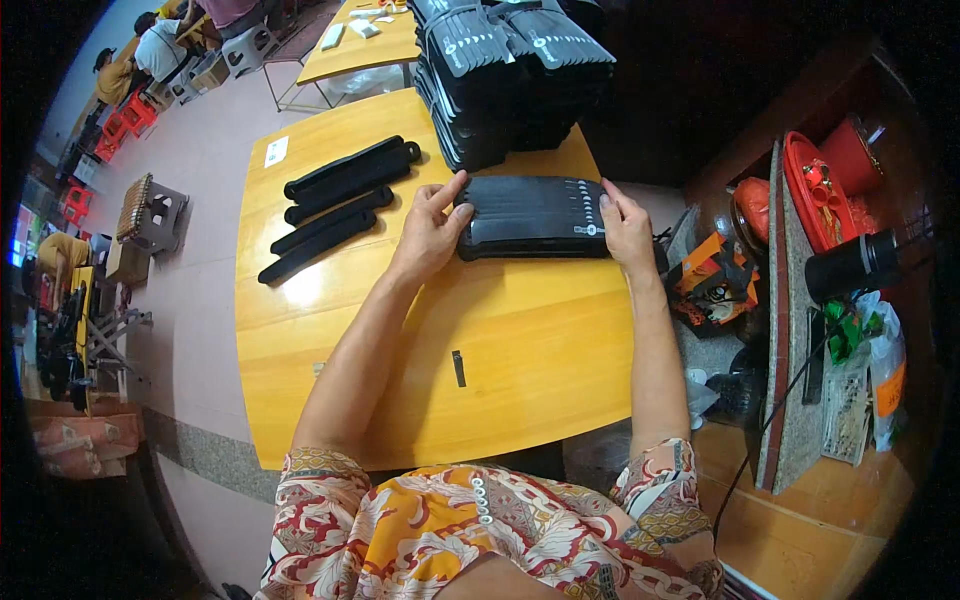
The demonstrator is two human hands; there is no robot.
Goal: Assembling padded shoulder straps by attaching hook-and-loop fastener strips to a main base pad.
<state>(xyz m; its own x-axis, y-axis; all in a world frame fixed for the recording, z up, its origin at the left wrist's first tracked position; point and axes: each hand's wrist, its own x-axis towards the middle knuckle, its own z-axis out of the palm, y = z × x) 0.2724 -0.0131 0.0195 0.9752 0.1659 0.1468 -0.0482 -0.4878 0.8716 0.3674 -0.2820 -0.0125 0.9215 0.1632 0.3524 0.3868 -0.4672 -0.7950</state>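
On the yellow wooden table, a neat stack of flat black pieces with white print lies between my hands. My left hand grips its left end, with the thumb on top. At the right end, my right hand closes around the edge. I cannot tell exactly what kind of pieces they are. Left of my left hand lie several long, narrow black strap bundles, set side by side at a slant. A small black strip lies nearer to me on the tabletop.
Tall piles of similar black pieces stand at the table's far edge. To the right are a granite-topped ledge, a red tray and an orange-and-black bag. Other people sit at the far left, near a second table.
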